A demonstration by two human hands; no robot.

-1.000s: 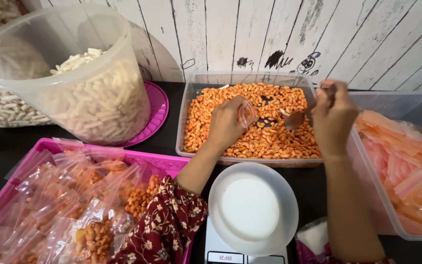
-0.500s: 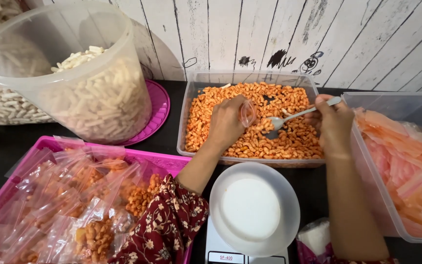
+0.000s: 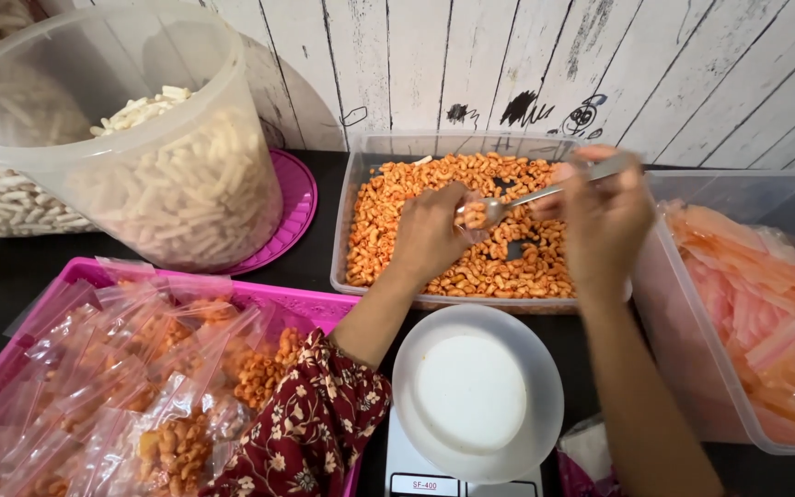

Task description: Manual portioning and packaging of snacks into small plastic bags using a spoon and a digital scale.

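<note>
Bag [image 3: 468, 210], small and clear, is pinched open by the left hand [image 3: 430, 235] over the tub [image 3: 351, 221] so spills fall back in; the right hand's [image 3: 604, 221] fingers grip a spoon [image 3: 526, 196] tipped at its mouth.

A black table [image 3: 11, 276] carries clear snack tubs [image 3: 471, 299], a pink tray [image 3: 269, 296] and a scale [image 3: 407, 465].

The right hand [image 3: 604, 216] is motion-blurred, so its grip on the spoon [image 3: 545, 191] cannot be made out. The left hand [image 3: 430, 235] hides most of the small clear bag [image 3: 473, 213] — its opening is unreadable. The scale [image 3: 434, 469] and pink tray [image 3: 94, 276] run off the bottom edge — the orange-wrapper tub [image 3: 756, 313] off the right.
</note>
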